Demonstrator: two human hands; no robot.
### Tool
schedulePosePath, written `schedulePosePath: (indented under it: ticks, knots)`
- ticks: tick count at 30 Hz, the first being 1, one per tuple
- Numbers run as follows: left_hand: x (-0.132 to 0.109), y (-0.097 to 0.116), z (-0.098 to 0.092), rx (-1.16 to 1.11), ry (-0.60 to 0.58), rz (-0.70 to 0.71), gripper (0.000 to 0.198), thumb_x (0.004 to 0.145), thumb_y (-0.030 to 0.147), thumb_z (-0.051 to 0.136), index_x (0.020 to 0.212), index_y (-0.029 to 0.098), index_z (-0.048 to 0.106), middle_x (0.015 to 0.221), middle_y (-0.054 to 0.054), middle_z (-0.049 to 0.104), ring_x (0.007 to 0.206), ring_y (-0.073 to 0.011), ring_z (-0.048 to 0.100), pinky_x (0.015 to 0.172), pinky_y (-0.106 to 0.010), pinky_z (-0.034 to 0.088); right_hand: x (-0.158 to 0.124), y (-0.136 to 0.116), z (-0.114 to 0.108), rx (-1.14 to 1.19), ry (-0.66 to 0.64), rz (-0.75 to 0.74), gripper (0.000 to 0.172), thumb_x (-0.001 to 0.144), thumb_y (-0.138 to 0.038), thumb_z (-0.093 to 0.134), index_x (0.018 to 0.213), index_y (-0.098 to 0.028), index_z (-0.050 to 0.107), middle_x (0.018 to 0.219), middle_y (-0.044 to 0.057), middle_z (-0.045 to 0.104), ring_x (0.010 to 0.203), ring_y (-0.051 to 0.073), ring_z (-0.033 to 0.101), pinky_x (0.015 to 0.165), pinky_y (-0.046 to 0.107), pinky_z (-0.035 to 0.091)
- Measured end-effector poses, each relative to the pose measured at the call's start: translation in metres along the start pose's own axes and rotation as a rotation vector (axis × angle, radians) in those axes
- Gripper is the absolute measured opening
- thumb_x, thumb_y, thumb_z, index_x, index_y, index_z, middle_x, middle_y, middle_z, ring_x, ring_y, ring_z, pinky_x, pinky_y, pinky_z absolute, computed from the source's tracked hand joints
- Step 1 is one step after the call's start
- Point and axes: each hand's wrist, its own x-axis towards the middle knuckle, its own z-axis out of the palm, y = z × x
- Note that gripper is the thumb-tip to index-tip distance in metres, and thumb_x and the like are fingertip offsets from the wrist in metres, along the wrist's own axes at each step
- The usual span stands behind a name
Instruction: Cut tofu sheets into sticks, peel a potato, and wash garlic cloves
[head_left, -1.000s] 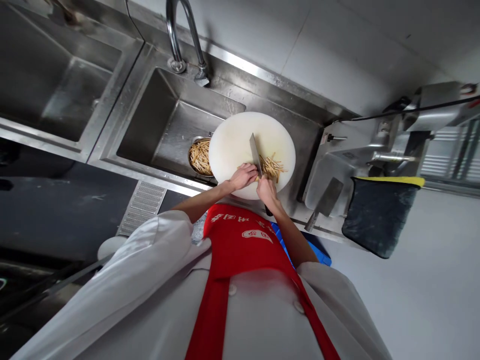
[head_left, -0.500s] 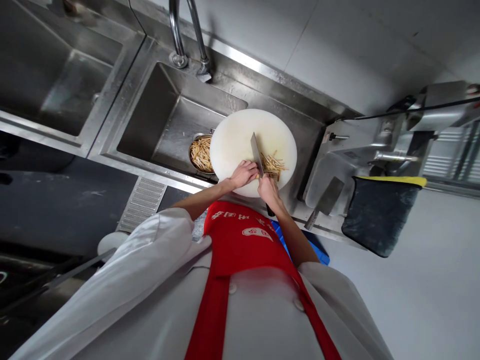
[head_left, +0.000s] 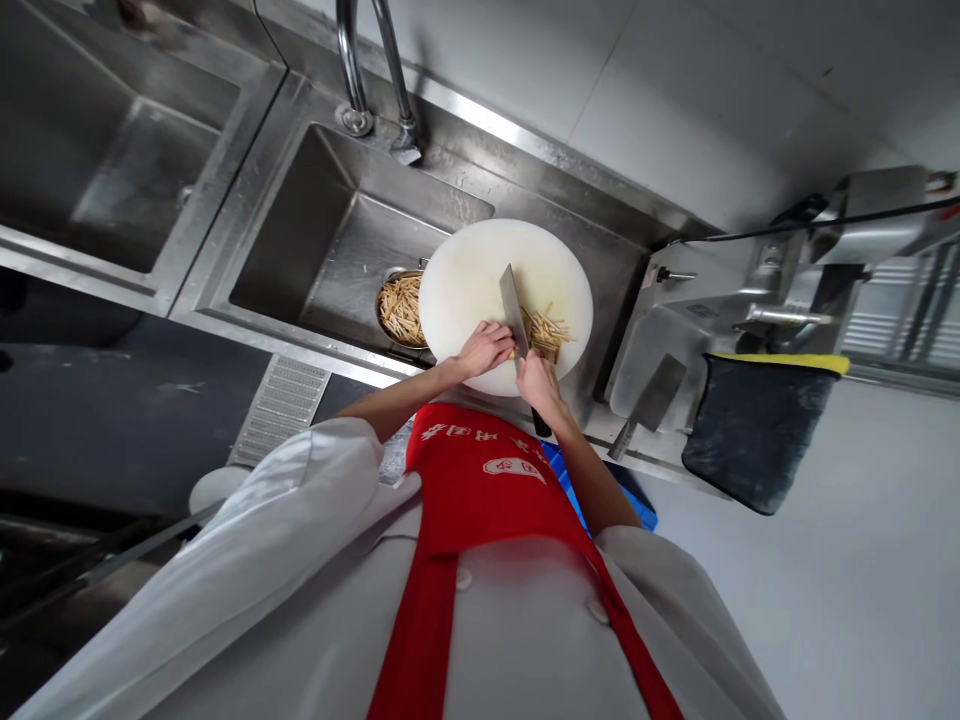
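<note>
My right hand (head_left: 538, 378) is closed around a cleaver (head_left: 514, 303), its broad blade pointing away from me over a round white cutting board (head_left: 465, 270). Left of the blade, my left hand (head_left: 486, 348) has its fingers curled down on a small yellowish piece of food, mostly hidden under them. Thin pale strips with brown edges (head_left: 550, 328) lie in a loose pile right of the blade. More such strips fill a round metal bowl (head_left: 401, 308) in the sink, beside the board's left edge.
The board rests over a steel sink (head_left: 337, 260) with a tall faucet (head_left: 405, 140) behind. To the right, a second cleaver (head_left: 654, 392) lies by a metal machine (head_left: 787, 300), and a dark cloth with a yellow edge (head_left: 765, 430) hangs there. A blue crate (head_left: 574, 485) is below.
Very little differs. Both hands, the cleaver and the strips keep nearly the same places; the whole view has shifted slightly.
</note>
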Motion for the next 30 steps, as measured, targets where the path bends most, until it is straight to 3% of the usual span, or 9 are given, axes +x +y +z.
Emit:
schedulePosePath:
  ticks: [6, 11, 14, 20, 23, 27, 30]
  knots:
    - [-0.004, -0.003, -0.005, -0.047, -0.012, 0.028, 0.028, 0.105, 0.031, 0.047, 0.102, 0.020, 0.073, 0.110, -0.011, 0.067, 0.101, -0.0259, 0.055, 0.089, -0.043, 0.040, 0.018, -0.007, 0.007, 0.028, 0.013, 0.020, 0.031, 0.109, -0.024, 0.033, 0.127, -0.010, 0.055, 0.120, 0.019, 0.072, 0.113, 0.027, 0.070, 0.094, 0.031, 0.050]
    - [-0.005, 0.004, -0.007, 0.028, 0.014, -0.017, 0.031, 0.106, 0.032, 0.045, 0.097, 0.021, 0.073, 0.108, -0.012, 0.067, 0.102, -0.0283, 0.052, 0.088, -0.046, 0.037, -0.004, 0.004, -0.013, -0.014, 0.021, -0.002, 0.034, 0.110, -0.028, 0.030, 0.128, -0.012, 0.054, 0.118, 0.019, 0.072, 0.113, 0.027, 0.070, 0.096, 0.032, 0.049]
    - [-0.005, 0.006, -0.008, 0.019, 0.012, -0.023, 0.032, 0.106, 0.032, 0.044, 0.094, 0.021, 0.072, 0.107, -0.011, 0.066, 0.100, -0.0273, 0.052, 0.088, -0.046, 0.037, -0.012, 0.003, -0.014, -0.032, -0.006, -0.011, 0.033, 0.110, -0.027, 0.031, 0.128, -0.012, 0.054, 0.119, 0.019, 0.072, 0.114, 0.027, 0.070, 0.096, 0.031, 0.049]
    - [-0.010, 0.001, -0.010, -0.037, 0.011, -0.017, 0.031, 0.106, 0.034, 0.046, 0.097, 0.021, 0.072, 0.107, -0.011, 0.066, 0.100, -0.0264, 0.054, 0.090, -0.045, 0.038, 0.012, -0.014, 0.007, -0.033, -0.011, -0.002, 0.031, 0.109, -0.023, 0.034, 0.127, -0.009, 0.055, 0.120, 0.020, 0.072, 0.114, 0.027, 0.070, 0.093, 0.031, 0.050]
    - [-0.012, 0.000, -0.010, -0.055, 0.026, -0.006, 0.031, 0.106, 0.034, 0.045, 0.100, 0.021, 0.072, 0.109, -0.011, 0.067, 0.101, -0.0257, 0.055, 0.091, -0.044, 0.038, 0.018, -0.015, 0.003, -0.018, -0.015, 0.008, 0.031, 0.109, -0.024, 0.034, 0.127, -0.009, 0.055, 0.119, 0.020, 0.072, 0.113, 0.027, 0.071, 0.094, 0.032, 0.050]
    - [-0.012, 0.001, -0.011, -0.036, 0.034, -0.010, 0.031, 0.106, 0.033, 0.046, 0.098, 0.020, 0.072, 0.106, -0.011, 0.067, 0.099, -0.0258, 0.054, 0.090, -0.044, 0.038, 0.003, -0.005, -0.014, -0.013, -0.026, 0.011, 0.034, 0.111, -0.029, 0.035, 0.131, -0.011, 0.055, 0.120, 0.020, 0.071, 0.115, 0.026, 0.069, 0.096, 0.031, 0.049]
    - [-0.011, 0.001, -0.010, -0.035, 0.039, -0.006, 0.033, 0.107, 0.033, 0.045, 0.095, 0.020, 0.072, 0.105, -0.011, 0.067, 0.097, -0.0254, 0.054, 0.090, -0.044, 0.038, -0.007, -0.002, -0.014, -0.019, -0.019, -0.014, 0.033, 0.110, -0.029, 0.035, 0.130, -0.011, 0.055, 0.119, 0.020, 0.071, 0.115, 0.026, 0.070, 0.095, 0.031, 0.049]
